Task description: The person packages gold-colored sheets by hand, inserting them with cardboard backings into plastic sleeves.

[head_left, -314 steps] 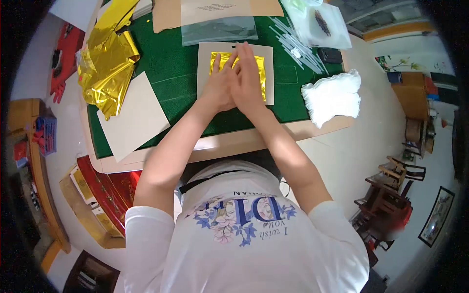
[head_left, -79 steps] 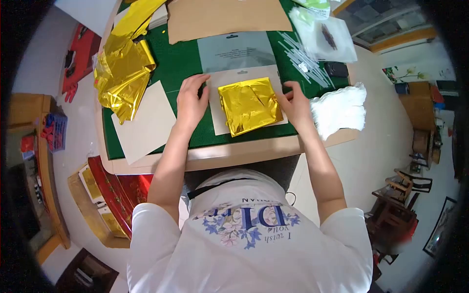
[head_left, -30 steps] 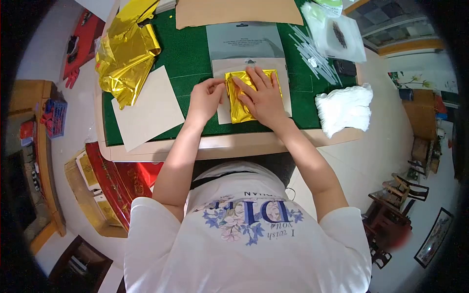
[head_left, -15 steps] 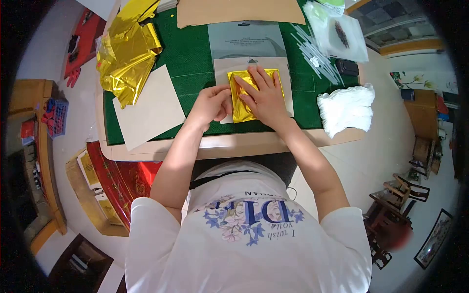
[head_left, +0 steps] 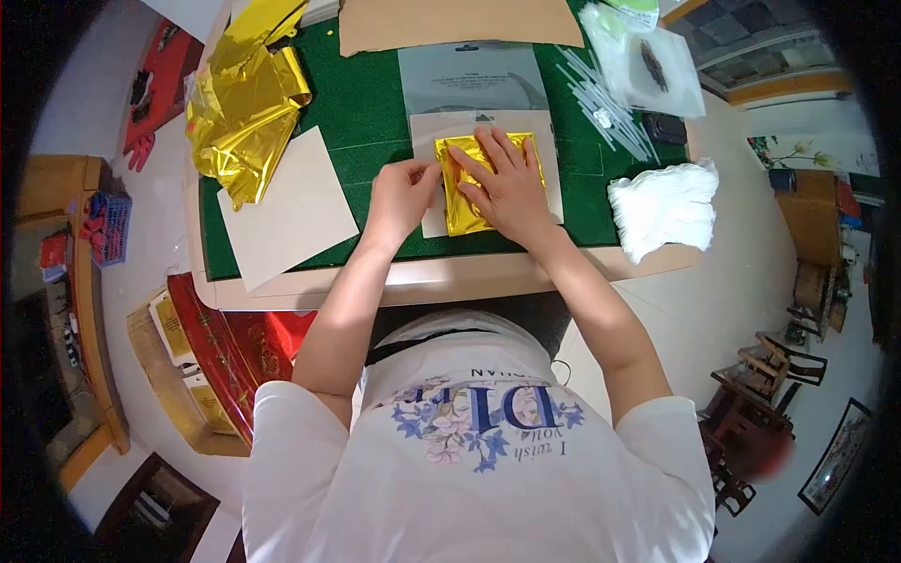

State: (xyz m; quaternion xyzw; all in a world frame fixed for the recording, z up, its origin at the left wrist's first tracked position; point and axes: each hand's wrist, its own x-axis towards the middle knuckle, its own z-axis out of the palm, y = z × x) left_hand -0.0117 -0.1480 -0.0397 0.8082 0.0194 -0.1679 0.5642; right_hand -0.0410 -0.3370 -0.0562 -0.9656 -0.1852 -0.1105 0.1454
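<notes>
A square packet of shiny gold foil lies on a beige sheet at the middle of the table. My right hand rests flat on the packet with its fingers spread. At the packet's left edge is my left hand, its fingers curled in and the fingertips close to the foil. Whether those fingertips pinch the foil's edge or something small is hidden. Beyond the packet lies a clear plastic bag with printed text and a dark hang hole.
Crumpled gold foil and a beige square card lie on the left of the green-covered table. On the right are thin clear sticks, a black case and a white cloth. Brown cardboard lies at the back.
My left hand has turned and moved slightly up along the packet's left edge, its fingers more tightly curled. The right hand stays flat on the packet.
</notes>
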